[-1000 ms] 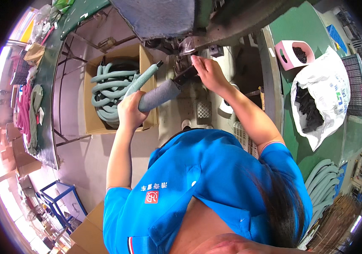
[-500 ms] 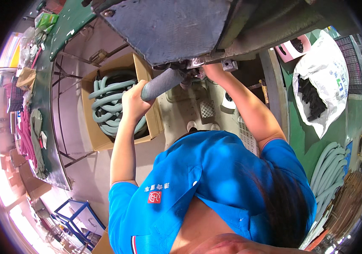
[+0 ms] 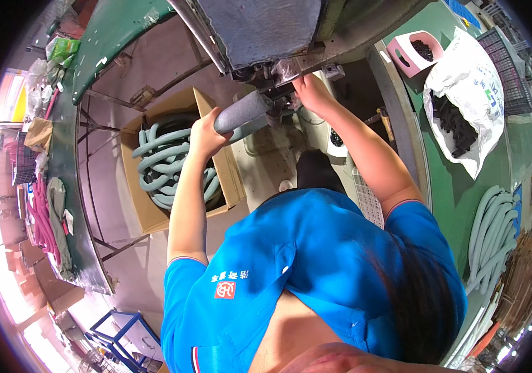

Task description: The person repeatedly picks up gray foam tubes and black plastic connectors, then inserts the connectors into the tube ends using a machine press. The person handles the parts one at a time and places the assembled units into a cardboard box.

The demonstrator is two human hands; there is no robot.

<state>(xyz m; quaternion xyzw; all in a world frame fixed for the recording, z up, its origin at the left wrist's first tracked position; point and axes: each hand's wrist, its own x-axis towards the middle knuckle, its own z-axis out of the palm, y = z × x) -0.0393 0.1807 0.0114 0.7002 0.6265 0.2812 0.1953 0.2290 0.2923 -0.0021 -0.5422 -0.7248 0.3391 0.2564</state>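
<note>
My left hand (image 3: 207,133) is closed around the near end of a grey foam tube (image 3: 245,112). The tube slants up to the right, and its far end meets the dark metal parts under a machine. Above it hangs the machine's worn blue-grey metal plate (image 3: 260,31). My right hand (image 3: 313,96) is up at the machine's underside, beside a small clear cover (image 3: 286,70). Its fingers are bent inward, and what they grip is hidden. Below the held tube, a second grey-green tube (image 3: 250,128) shows in part.
A cardboard box (image 3: 232,177) of coiled grey-green foam tubes stands at left. On the green bench (image 3: 446,214) at right are a pink bin (image 3: 406,53), a white sack (image 3: 487,87) of black pieces and more foam tubes (image 3: 490,233). A green table (image 3: 70,186) runs along the left.
My view has shifted, so the machine plate sits higher and more to the left. My left hand still holds the foam tube; a leg now shows below the machine.
</note>
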